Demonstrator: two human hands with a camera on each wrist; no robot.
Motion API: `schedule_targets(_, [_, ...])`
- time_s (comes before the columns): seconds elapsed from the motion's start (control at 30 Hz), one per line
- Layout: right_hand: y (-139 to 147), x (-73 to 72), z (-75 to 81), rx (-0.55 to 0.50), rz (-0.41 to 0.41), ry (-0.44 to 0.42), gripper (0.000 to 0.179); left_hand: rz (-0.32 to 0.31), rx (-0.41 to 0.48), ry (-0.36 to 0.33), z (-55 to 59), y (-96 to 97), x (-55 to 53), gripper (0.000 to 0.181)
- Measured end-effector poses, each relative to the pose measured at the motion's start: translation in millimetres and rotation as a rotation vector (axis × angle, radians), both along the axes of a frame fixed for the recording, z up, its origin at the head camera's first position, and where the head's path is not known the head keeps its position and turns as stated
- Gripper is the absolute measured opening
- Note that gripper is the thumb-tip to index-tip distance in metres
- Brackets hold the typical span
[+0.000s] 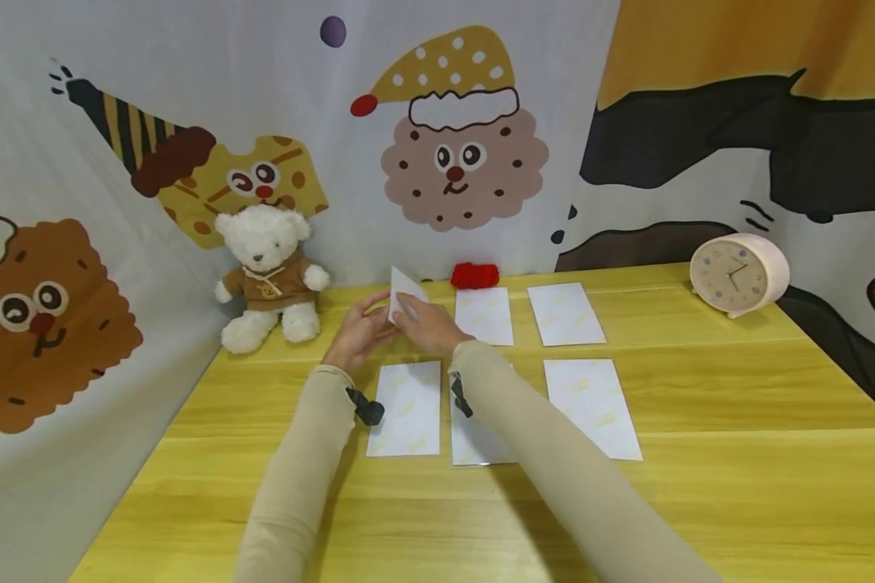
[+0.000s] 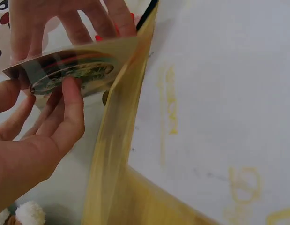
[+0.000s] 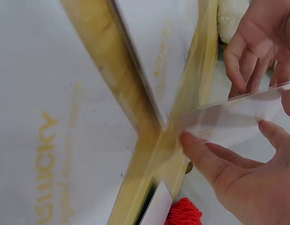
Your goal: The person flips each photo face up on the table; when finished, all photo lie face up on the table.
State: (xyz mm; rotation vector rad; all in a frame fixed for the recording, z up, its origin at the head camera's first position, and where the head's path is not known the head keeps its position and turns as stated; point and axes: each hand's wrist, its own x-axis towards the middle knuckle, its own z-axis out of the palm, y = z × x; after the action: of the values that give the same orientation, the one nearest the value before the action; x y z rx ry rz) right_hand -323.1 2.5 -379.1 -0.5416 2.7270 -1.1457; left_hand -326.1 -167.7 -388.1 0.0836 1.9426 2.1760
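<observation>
Between the fingers (image 2: 72, 105), one tilted printed card (image 2: 95, 70).

My left hand (image 1: 360, 334) and right hand (image 1: 432, 325) hold a photo card (image 1: 401, 283) above the table (image 1: 211, 478), right of the teddy bear (image 1: 266, 279). Before me three front cards (image 1: 592, 409) lie in a row, the middle one partly under my right sleeve (image 1: 554, 441); behind them, right of my hands, lie two back cards (image 1: 566, 314). The yarn bundle (image 1: 475, 276) sits behind the left one, the alarm clock (image 1: 734, 275) farther right

White cards (image 1: 593, 410), yellow lettering (image 3: 46, 136); yellow wood-grained table (image 1: 408, 526).
</observation>
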Motion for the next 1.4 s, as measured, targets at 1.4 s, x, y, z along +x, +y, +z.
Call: schedule_targets(1.4, [14,-12.1,7.2,-0.506,-0.206,-0.058,0.070,0.154,-0.522,0.135,16.6,-7.2,6.1,0.050])
